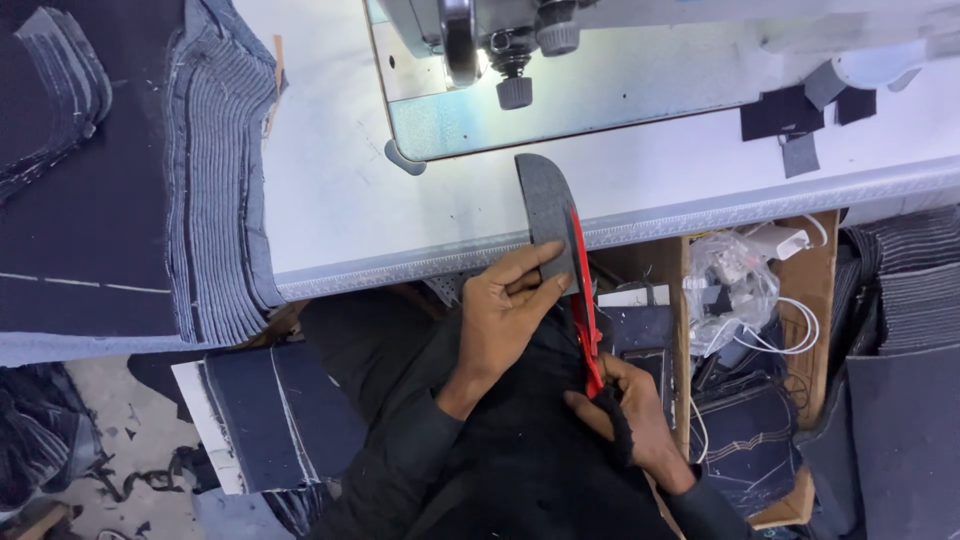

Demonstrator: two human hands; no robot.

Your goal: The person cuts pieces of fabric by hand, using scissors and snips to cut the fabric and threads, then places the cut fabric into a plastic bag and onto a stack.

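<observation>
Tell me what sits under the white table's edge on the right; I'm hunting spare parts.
Under the white table, a cardboard box holds a clear bag, white cables and dark denim pieces. Anything deeper is covered.

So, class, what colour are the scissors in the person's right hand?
Red: the scissors, held in the right hand, seen in the head view.

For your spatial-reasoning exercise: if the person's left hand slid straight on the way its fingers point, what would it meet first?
The left hand points up-right across the curved denim piece it pinches. Beyond that, probably the white table edge, then the sewing machine base; depth is unclear.
</observation>
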